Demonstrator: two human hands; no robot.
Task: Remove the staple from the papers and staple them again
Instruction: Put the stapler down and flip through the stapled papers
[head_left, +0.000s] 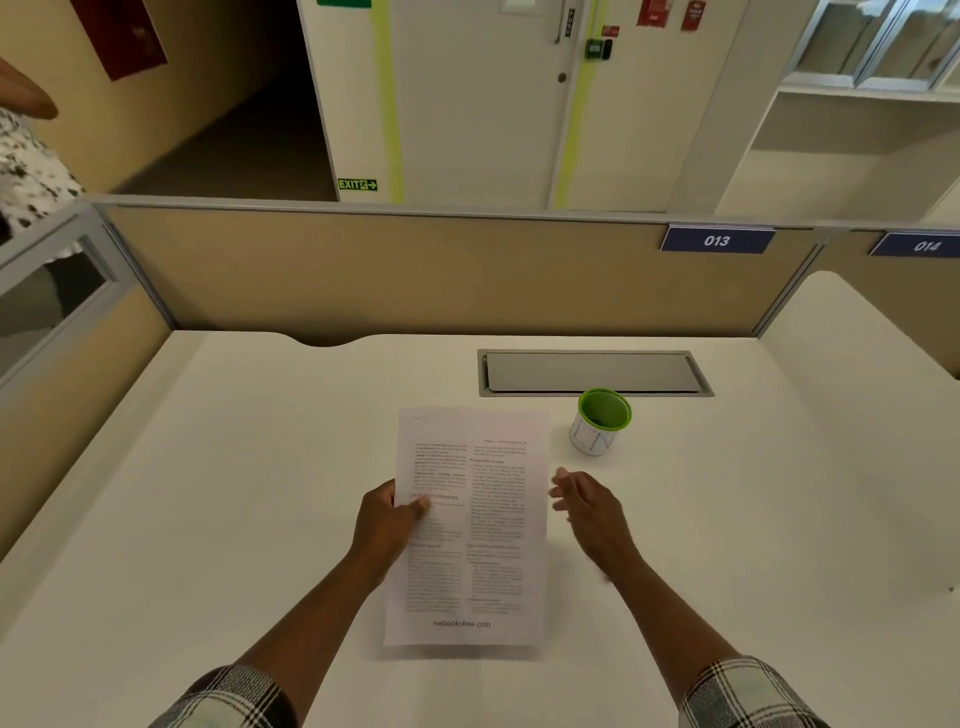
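The printed papers (483, 525) are held above the middle of the white desk (208, 493), text facing up. My left hand (387, 522) grips them at their left edge, thumb on top of the page. A small dark mark at the top left corner may be the staple (415, 417); it is too small to be sure. My right hand (587, 501) hovers just right of the papers with fingers apart, holding nothing and not touching the page. No stapler or staple remover is in view.
A white cup with a green rim (601, 422) stands right of the papers' top edge. Behind it lies a grey cable tray lid (592, 372) set in the desk. A beige partition (415, 270) closes the far side. Another person stands at the far left.
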